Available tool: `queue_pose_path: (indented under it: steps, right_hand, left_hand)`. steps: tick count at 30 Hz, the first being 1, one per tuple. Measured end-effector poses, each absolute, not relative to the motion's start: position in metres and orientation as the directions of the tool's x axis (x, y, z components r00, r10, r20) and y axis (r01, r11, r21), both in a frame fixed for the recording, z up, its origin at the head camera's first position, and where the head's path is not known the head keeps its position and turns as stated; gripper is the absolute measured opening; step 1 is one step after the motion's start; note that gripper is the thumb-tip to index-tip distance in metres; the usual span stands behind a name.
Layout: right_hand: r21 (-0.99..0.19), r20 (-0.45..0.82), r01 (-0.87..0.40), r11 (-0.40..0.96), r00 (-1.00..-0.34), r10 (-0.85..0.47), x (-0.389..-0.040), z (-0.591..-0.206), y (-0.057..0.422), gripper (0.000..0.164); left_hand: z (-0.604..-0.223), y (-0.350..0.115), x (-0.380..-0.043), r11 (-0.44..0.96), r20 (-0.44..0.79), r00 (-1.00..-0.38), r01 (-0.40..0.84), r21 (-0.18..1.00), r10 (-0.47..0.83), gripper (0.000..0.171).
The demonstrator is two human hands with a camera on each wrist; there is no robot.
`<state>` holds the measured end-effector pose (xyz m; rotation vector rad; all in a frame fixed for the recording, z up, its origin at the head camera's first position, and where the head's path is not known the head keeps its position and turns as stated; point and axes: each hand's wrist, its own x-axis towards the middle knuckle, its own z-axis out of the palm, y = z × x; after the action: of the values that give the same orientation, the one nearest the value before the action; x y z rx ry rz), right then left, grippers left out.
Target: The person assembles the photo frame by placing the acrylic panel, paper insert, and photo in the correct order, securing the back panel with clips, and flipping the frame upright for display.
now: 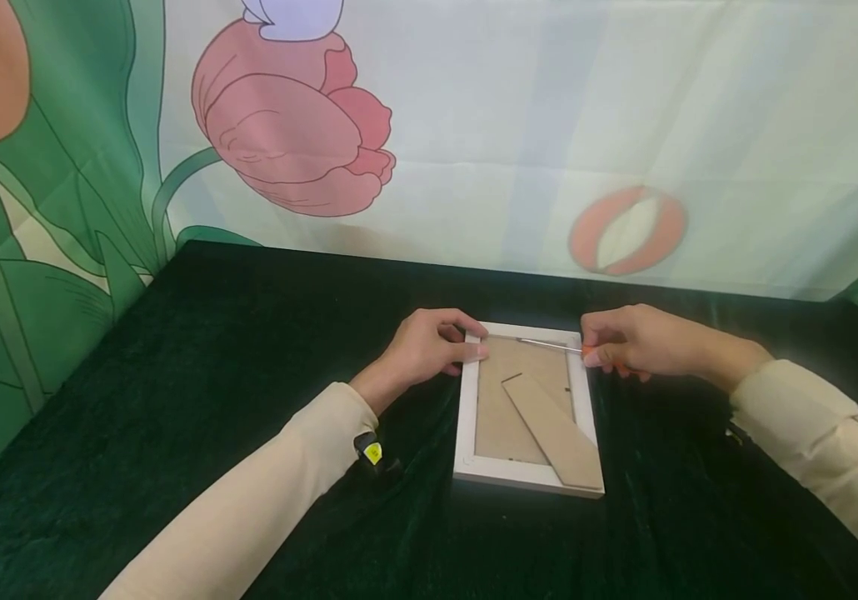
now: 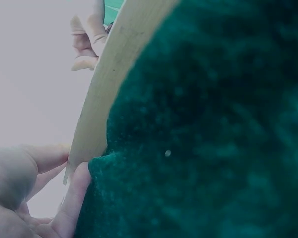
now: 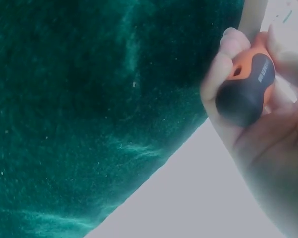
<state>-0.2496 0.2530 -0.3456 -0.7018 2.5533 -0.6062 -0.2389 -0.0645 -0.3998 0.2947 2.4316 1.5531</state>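
A white picture frame [image 1: 466,429] lies face down on dark green velvet cloth, its brown backing board [image 1: 500,425] showing. Slanting across the board is a brown easel leg [image 1: 552,433], its lower end over the frame's near right corner. My left hand [image 1: 429,346] pinches the frame's far left corner, with the thumb on top; the left wrist view shows fingers at the frame's pale side edge [image 2: 102,94]. In my right hand [image 1: 635,337] I grip a screwdriver [image 3: 251,82] with an orange and black handle. Its thin shaft reaches over the frame's right border, the tip at the board's far end.
Green velvet cloth [image 1: 212,375] covers the table. Behind it hangs a curtain [image 1: 474,150] printed with large flowers and leaves. A black object with a yellow label [image 1: 371,452] sits by the left sleeve's cuff.
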Motion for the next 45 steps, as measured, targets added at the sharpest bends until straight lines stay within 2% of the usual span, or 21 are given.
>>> queue_pose_path:
  steps: [6, 19, 28, 34, 45]
  right_hand:
    - [-0.449, -0.247, -0.420, 0.789, -0.790, -0.561, -0.247, -0.344, 0.249, 0.014]
    - [-0.410, -0.146, -0.526, 0.746, -0.769, -0.623, -0.244, -0.346, 0.246, 0.017]
    - [-0.512, -0.237, -0.388, 0.766, -0.794, -0.560, -0.250, -0.352, 0.252, 0.012]
    - [-0.573, -0.280, -0.318, 0.756, -0.791, -0.544, -0.252, -0.353, 0.256, 0.015]
    - [-0.594, -0.296, -0.283, 0.753, -0.793, -0.532, -0.253, -0.352, 0.260, 0.018]
  left_hand:
    - [-0.400, -0.066, -0.240, 0.417, -0.100, -0.951, 0.033, 0.908, 0.293, 0.027]
    - [-0.400, -0.067, -0.242, 0.416, -0.099, -0.951, 0.033, 0.909, 0.292, 0.027]
    - [-0.403, -0.068, -0.239, 0.412, -0.094, -0.954, 0.034, 0.911, 0.285, 0.027]
    - [-0.401, -0.067, -0.239, 0.406, -0.097, -0.950, 0.033, 0.913, 0.296, 0.027]
    - [-0.400, -0.066, -0.240, 0.395, -0.078, -0.945, 0.057, 0.917, 0.318, 0.027]
